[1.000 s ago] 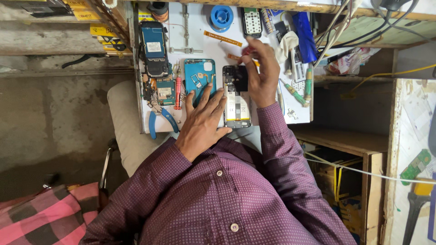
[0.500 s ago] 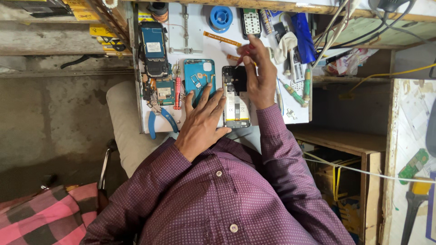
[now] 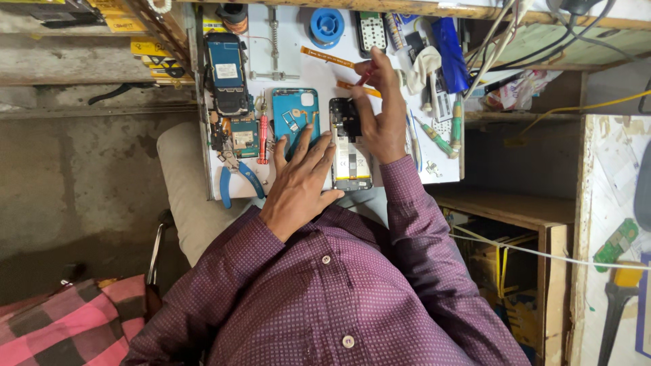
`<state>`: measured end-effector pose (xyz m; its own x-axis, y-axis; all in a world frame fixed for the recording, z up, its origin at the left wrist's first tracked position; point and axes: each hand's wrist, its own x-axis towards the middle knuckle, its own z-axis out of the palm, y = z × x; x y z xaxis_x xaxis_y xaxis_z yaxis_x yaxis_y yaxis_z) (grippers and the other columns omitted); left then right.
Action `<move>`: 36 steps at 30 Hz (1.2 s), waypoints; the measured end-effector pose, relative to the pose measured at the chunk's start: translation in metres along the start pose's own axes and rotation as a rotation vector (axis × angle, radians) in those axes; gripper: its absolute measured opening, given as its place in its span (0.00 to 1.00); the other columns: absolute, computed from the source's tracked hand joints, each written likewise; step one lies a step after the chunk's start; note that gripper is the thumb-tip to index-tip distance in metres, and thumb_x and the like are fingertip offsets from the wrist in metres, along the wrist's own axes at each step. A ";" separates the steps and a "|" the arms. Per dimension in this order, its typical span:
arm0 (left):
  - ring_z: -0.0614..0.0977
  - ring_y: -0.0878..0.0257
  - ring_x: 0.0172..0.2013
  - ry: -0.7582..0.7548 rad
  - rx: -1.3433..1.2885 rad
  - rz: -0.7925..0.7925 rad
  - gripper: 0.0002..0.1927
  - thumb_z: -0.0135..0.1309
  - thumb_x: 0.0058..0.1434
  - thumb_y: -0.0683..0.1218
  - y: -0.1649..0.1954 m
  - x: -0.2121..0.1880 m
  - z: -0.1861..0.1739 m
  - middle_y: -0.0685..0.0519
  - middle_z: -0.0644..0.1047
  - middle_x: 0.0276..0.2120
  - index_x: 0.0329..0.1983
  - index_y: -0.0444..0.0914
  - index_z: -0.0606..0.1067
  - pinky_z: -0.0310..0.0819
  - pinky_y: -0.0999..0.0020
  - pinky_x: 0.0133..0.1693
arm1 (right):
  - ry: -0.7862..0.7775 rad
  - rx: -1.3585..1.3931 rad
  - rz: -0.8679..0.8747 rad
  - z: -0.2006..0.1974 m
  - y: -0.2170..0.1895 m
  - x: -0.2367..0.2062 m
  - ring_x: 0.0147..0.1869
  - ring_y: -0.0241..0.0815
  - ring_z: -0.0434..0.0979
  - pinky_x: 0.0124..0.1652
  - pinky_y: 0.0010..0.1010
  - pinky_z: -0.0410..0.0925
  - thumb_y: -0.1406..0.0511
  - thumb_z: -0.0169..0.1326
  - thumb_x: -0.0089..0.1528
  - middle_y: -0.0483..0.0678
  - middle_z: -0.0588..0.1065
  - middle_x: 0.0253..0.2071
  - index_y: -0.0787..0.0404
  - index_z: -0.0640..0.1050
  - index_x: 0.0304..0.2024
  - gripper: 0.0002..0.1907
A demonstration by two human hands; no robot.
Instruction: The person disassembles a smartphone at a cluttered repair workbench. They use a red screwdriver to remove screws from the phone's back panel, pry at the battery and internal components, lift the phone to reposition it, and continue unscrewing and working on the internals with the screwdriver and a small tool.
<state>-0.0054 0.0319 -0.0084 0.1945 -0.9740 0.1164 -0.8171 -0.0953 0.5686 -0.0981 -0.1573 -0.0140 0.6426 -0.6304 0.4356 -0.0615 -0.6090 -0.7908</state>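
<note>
My white work surface [image 3: 298, 51] is crowded with phone parts and tools. An opened phone [image 3: 350, 146] lies at its middle, battery and board exposed, with a blue back cover [image 3: 296, 112] just left of it. My left hand [image 3: 302, 179] lies flat, fingers spread wide, across the cover and the phone's edge. My right hand [image 3: 380, 112] pinches a thin red tool [image 3: 365, 76] above the phone's top end. A slip could gouge the board, I judge.

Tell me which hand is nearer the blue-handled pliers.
Left. The left hand lies flat just beside the blue-handled pliers, over the teal phone shell. The right hand is farther, beyond the opened phone, pinching a red tool.
</note>
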 end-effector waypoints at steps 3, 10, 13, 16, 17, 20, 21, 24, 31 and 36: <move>0.54 0.45 0.72 -0.009 0.000 -0.001 0.46 0.70 0.47 0.57 0.001 0.001 0.000 0.44 0.63 0.70 0.65 0.31 0.68 0.42 0.30 0.65 | 0.062 -0.013 -0.063 0.001 0.002 0.000 0.54 0.40 0.76 0.57 0.30 0.73 0.78 0.55 0.71 0.50 0.70 0.53 0.59 0.63 0.73 0.30; 0.54 0.45 0.73 0.002 -0.003 0.002 0.45 0.70 0.48 0.57 0.000 0.001 -0.001 0.45 0.63 0.70 0.65 0.31 0.68 0.42 0.30 0.65 | 0.032 0.038 -0.015 0.000 0.002 -0.002 0.54 0.39 0.76 0.57 0.29 0.73 0.78 0.52 0.72 0.50 0.70 0.54 0.59 0.62 0.74 0.30; 0.54 0.45 0.73 -0.006 -0.004 0.001 0.45 0.70 0.48 0.57 0.000 0.000 -0.001 0.45 0.63 0.70 0.65 0.32 0.69 0.42 0.30 0.65 | 0.014 0.084 0.030 -0.001 0.001 -0.003 0.59 0.40 0.77 0.61 0.30 0.73 0.78 0.51 0.72 0.50 0.72 0.57 0.60 0.60 0.75 0.30; 0.54 0.46 0.73 -0.009 0.001 0.002 0.45 0.69 0.47 0.58 0.000 0.001 -0.001 0.45 0.63 0.70 0.64 0.32 0.69 0.41 0.30 0.65 | 0.021 0.047 -0.007 -0.001 0.002 -0.002 0.57 0.39 0.77 0.60 0.30 0.73 0.77 0.53 0.71 0.49 0.71 0.55 0.59 0.61 0.75 0.31; 0.54 0.45 0.73 -0.007 0.006 0.005 0.45 0.69 0.48 0.58 -0.001 0.002 -0.001 0.45 0.63 0.70 0.64 0.31 0.69 0.41 0.30 0.65 | 0.014 0.106 0.009 -0.002 0.002 -0.002 0.58 0.39 0.77 0.60 0.30 0.73 0.78 0.51 0.73 0.49 0.72 0.57 0.59 0.60 0.75 0.30; 0.55 0.46 0.73 -0.005 0.003 0.007 0.45 0.69 0.48 0.58 0.000 0.000 -0.001 0.45 0.63 0.70 0.64 0.31 0.69 0.42 0.30 0.65 | -0.002 0.041 0.020 -0.003 0.001 -0.003 0.57 0.39 0.77 0.60 0.31 0.73 0.78 0.53 0.71 0.50 0.72 0.57 0.59 0.60 0.75 0.32; 0.55 0.46 0.73 -0.001 0.001 0.007 0.45 0.68 0.48 0.58 -0.001 0.000 -0.001 0.45 0.63 0.70 0.65 0.31 0.69 0.42 0.30 0.65 | -0.007 -0.019 0.013 -0.003 0.002 -0.003 0.56 0.39 0.78 0.59 0.32 0.73 0.77 0.55 0.70 0.51 0.72 0.57 0.59 0.60 0.74 0.33; 0.54 0.45 0.73 0.003 0.019 0.018 0.45 0.69 0.48 0.58 -0.001 0.001 -0.001 0.44 0.63 0.70 0.64 0.30 0.69 0.42 0.30 0.65 | -0.007 0.106 0.003 -0.003 0.002 -0.003 0.58 0.40 0.77 0.64 0.34 0.72 0.79 0.50 0.74 0.50 0.72 0.60 0.58 0.56 0.77 0.33; 0.54 0.47 0.73 -0.015 0.018 0.008 0.45 0.69 0.48 0.59 -0.001 0.001 0.001 0.44 0.63 0.71 0.64 0.31 0.69 0.41 0.30 0.65 | -0.020 0.062 0.012 -0.002 0.004 -0.003 0.58 0.41 0.78 0.62 0.34 0.74 0.79 0.51 0.72 0.50 0.72 0.58 0.58 0.56 0.77 0.35; 0.54 0.47 0.73 -0.012 0.022 0.005 0.46 0.69 0.47 0.59 -0.002 0.001 0.002 0.44 0.62 0.71 0.64 0.31 0.69 0.41 0.31 0.65 | -0.042 0.069 0.017 -0.003 0.005 -0.003 0.60 0.42 0.80 0.63 0.36 0.74 0.80 0.51 0.71 0.49 0.73 0.57 0.58 0.55 0.78 0.36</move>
<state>-0.0040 0.0304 -0.0110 0.1842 -0.9768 0.1088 -0.8295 -0.0951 0.5503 -0.1027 -0.1595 -0.0183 0.6737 -0.6183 0.4047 -0.0204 -0.5630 -0.8262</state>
